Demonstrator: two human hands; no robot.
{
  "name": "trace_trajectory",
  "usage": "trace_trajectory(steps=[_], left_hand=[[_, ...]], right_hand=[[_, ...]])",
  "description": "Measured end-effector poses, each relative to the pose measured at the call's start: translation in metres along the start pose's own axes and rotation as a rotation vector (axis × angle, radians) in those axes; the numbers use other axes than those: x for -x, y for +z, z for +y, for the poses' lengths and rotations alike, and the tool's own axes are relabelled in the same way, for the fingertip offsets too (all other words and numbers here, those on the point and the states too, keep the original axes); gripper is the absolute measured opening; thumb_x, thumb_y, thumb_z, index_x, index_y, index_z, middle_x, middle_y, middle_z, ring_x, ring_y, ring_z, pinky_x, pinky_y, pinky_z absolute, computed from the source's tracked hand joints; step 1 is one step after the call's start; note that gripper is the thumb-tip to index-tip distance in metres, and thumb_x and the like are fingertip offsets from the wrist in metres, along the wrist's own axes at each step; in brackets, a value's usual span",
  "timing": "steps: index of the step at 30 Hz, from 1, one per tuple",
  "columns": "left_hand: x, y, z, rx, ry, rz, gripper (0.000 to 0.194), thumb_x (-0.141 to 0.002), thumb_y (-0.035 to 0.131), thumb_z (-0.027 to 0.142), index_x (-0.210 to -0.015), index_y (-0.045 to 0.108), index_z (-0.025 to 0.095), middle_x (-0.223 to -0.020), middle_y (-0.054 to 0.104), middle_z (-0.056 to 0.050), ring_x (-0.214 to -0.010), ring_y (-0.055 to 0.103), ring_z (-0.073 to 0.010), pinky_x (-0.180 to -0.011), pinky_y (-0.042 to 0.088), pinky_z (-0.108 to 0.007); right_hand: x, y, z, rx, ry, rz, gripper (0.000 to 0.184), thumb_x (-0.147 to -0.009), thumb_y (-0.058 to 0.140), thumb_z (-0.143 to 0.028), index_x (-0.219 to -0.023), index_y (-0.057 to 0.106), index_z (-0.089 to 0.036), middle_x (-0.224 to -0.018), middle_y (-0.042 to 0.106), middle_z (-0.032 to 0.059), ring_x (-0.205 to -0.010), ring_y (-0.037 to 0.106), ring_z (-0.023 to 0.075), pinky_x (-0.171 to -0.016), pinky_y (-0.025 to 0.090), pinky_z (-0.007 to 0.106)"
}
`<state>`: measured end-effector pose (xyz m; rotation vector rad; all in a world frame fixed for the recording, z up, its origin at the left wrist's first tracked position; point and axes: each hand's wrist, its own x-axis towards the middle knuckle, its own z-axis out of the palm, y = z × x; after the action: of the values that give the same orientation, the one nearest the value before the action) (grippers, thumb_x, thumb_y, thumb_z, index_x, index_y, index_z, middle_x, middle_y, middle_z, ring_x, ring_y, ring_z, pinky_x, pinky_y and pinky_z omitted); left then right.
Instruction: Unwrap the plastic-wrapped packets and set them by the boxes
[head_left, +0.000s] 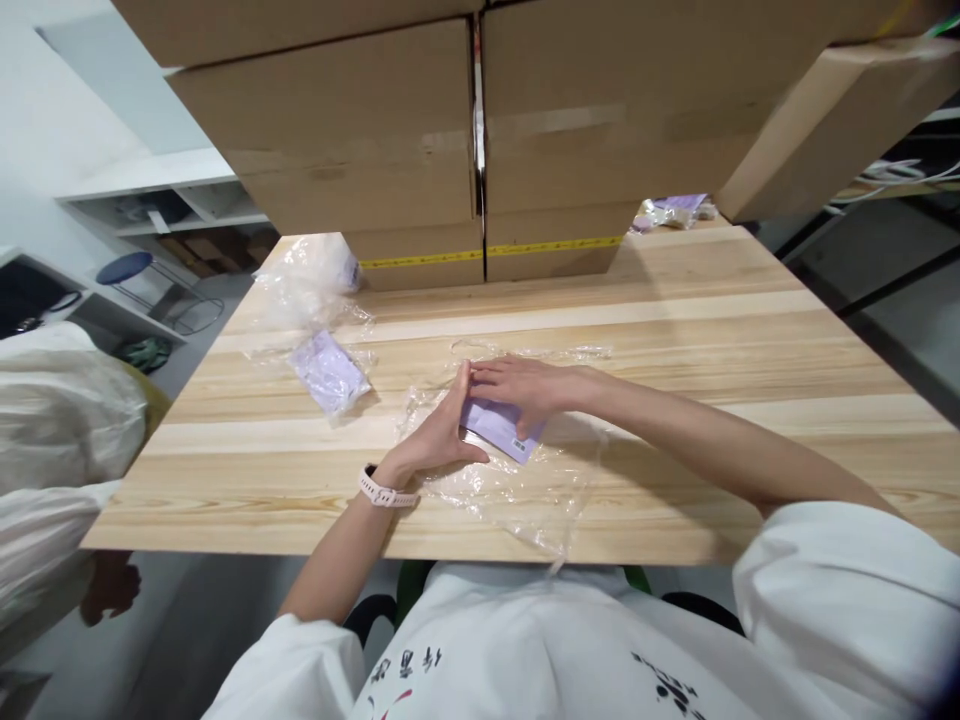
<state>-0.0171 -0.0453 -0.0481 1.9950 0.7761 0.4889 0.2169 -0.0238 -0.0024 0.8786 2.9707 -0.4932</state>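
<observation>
A small lilac packet (496, 428) with a barcode lies on a clear plastic bag (525, 490) spread over the wooden table (675, 330). My left hand (439, 435), with a pale watch on the wrist, presses the packet's left side with fingers held together and stretched. My right hand (525, 390) lies flat over the packet's top, fingers extended. The two hands' fingertips meet above the packet. Most of the packet is hidden under the hands.
Another lilac packet in plastic (328, 372) lies to the left, beside a crumpled clear bag (307, 280). Stacked cardboard boxes (480, 150) stand at the table's far edge. More wrapped items (671, 212) sit at the back right. White bags (52, 410) are at far left.
</observation>
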Motion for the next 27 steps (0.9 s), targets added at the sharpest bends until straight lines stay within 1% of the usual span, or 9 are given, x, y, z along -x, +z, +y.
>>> trace_trajectory(steps=[2, 5, 11, 14, 16, 19, 21, 24, 27], left_hand=[[0.000, 0.000, 0.000, -0.010, -0.013, 0.005, 0.153, -0.064, 0.097, 0.043, -0.166, -0.016, 0.027, -0.174, -0.006, -0.022, -0.161, 0.002, -0.0409, -0.129, 0.013, -0.058], [0.001, 0.000, -0.001, -0.007, -0.006, 0.008, 0.150, -0.066, 0.096, 0.043, -0.167, -0.015, 0.028, -0.174, -0.008, -0.020, -0.161, 0.002, -0.0399, -0.129, 0.012, -0.056], [0.001, -0.002, -0.001, -0.102, -0.013, -0.040, 0.138, -0.075, 0.088, 0.053, -0.167, -0.012, 0.032, -0.175, -0.008, -0.014, -0.162, -0.003, -0.0346, -0.131, 0.003, -0.054], [-0.001, -0.002, -0.001, -0.238, -0.026, -0.073, 0.117, -0.083, 0.079, 0.061, -0.169, 0.005, 0.031, -0.175, 0.005, -0.014, -0.162, 0.000, -0.0333, -0.129, -0.005, -0.057], [-0.001, -0.003, -0.002, -0.322, -0.039, -0.091, 0.094, -0.090, 0.069, 0.063, -0.166, 0.025, 0.030, -0.174, 0.014, -0.013, -0.162, 0.003, -0.0328, -0.128, -0.006, -0.058], [0.001, -0.004, -0.004, -0.421, -0.052, -0.094, 0.072, -0.097, 0.060, 0.061, -0.160, 0.041, 0.030, -0.173, 0.020, -0.012, -0.162, 0.006, -0.0326, -0.128, -0.004, -0.060], [0.003, -0.004, -0.002, -0.466, -0.059, -0.094, 0.068, -0.099, 0.058, 0.058, -0.159, 0.042, 0.029, -0.172, 0.023, -0.012, -0.162, 0.009, -0.0333, -0.128, -0.001, -0.061], [0.003, 0.002, 0.009, -0.520, -0.074, -0.031, 0.070, -0.100, 0.057, 0.054, -0.162, 0.037, 0.027, -0.172, 0.023, -0.014, -0.161, 0.013, -0.0365, -0.128, 0.007, -0.064], [0.001, 0.016, 0.023, -0.548, 0.029, 0.028, 0.071, -0.102, 0.055, 0.051, -0.165, 0.028, 0.032, -0.174, 0.017, -0.011, -0.161, 0.010, -0.0379, -0.129, 0.008, -0.064]], right_hand=[[-0.007, -0.001, 0.001, 0.062, -0.050, 0.025, 0.094, -0.061, 0.094, -0.032, -0.146, 0.055, -0.019, -0.154, 0.052, 0.0133, -0.147, 0.040, 0.0335, -0.122, 0.031, 0.054], [-0.008, -0.008, -0.007, 0.138, -0.045, 0.095, 0.063, -0.073, 0.086, -0.039, -0.129, 0.065, -0.020, -0.133, 0.065, 0.0109, -0.127, 0.054, 0.0316, -0.116, 0.035, 0.052], [0.027, -0.026, -0.027, 0.230, 0.063, -0.005, 0.007, -0.081, 0.074, -0.016, -0.084, 0.071, -0.021, -0.089, 0.070, 0.0049, -0.084, 0.061, 0.0228, -0.085, 0.047, 0.038], [0.059, -0.021, -0.029, 0.110, 0.151, 0.011, 0.015, -0.085, 0.065, -0.009, -0.085, 0.072, -0.022, -0.087, 0.072, 0.0050, -0.078, 0.063, 0.0212, -0.075, 0.046, 0.035], [0.083, -0.014, -0.028, -0.049, 0.229, 0.102, 0.021, -0.089, 0.060, -0.010, -0.096, 0.075, -0.024, -0.092, 0.075, 0.0052, -0.084, 0.067, 0.0224, -0.076, 0.049, 0.035], [0.121, -0.001, -0.023, -0.454, 0.430, 0.405, 0.023, -0.094, 0.063, -0.030, -0.112, 0.075, -0.027, -0.105, 0.078, 0.0045, -0.097, 0.072, 0.0245, -0.085, 0.056, 0.039], [0.148, 0.010, -0.012, -0.722, 0.672, 0.789, 0.029, -0.090, 0.069, -0.045, -0.111, 0.075, -0.026, -0.105, 0.078, 0.0049, -0.097, 0.073, 0.0256, -0.084, 0.060, 0.042], [0.187, 0.025, 0.022, -0.940, 0.982, 1.403, 0.026, -0.083, 0.077, -0.043, -0.100, 0.072, -0.025, -0.101, 0.077, 0.0045, -0.095, 0.074, 0.0251, -0.081, 0.065, 0.043], [0.220, 0.032, 0.068, -1.108, 1.175, 1.601, 0.017, -0.084, 0.074, -0.030, -0.098, 0.066, -0.023, -0.097, 0.075, 0.0048, -0.092, 0.074, 0.0239, -0.074, 0.067, 0.042]])
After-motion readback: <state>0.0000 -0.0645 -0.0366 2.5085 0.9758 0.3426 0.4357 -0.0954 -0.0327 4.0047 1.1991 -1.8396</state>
